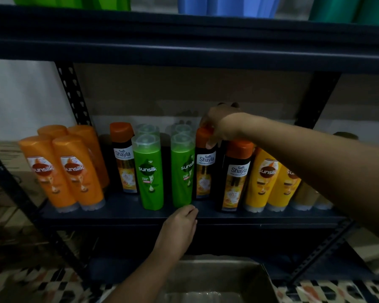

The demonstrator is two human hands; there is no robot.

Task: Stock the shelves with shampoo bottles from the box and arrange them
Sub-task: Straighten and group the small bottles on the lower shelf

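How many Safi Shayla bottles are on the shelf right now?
3. One stands left of the green bottles, one just right of them under the right hand, and one further right, nearer the front. More could be hidden behind.

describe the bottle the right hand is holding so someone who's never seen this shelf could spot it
Look at the dark metal shelf lined with shampoo bottles, just right of the two green Sunsilk bottles. There stands a black Safi Shayla bottle with an orange cap, which the right hand grips from above. Two look-alike bottles stand nearby, but only this one has a hand on its cap.
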